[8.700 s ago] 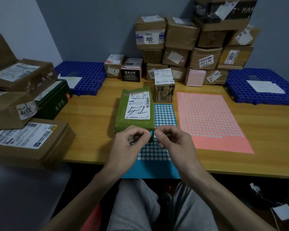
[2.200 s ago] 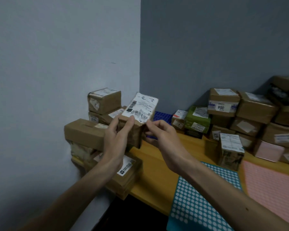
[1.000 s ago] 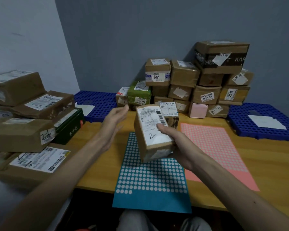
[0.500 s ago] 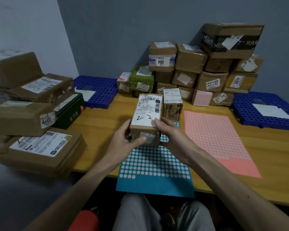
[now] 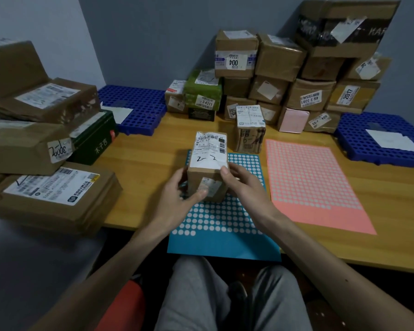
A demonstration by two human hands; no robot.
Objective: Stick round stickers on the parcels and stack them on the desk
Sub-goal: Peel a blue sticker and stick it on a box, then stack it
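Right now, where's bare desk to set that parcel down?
Bare wood lies between the dark green box and the blue sticker sheet, and right of the pink sticker sheet, in front of the right blue tray. Crowded: the parcel stack at the back and the left pile.

A single wide-angle view looks from the seated person's head, forward and down across the table [image 5: 148,168], near enough that both forearms [image 5: 120,254] enter from the bottom edge above the lap [image 5: 196,295]. The left hand [image 5: 177,197] and right hand [image 5: 244,185] grip a small parcel [image 5: 208,151] at mid-frame; stacked parcels [image 5: 280,58] against the far wall [image 5: 153,32] close off the top.
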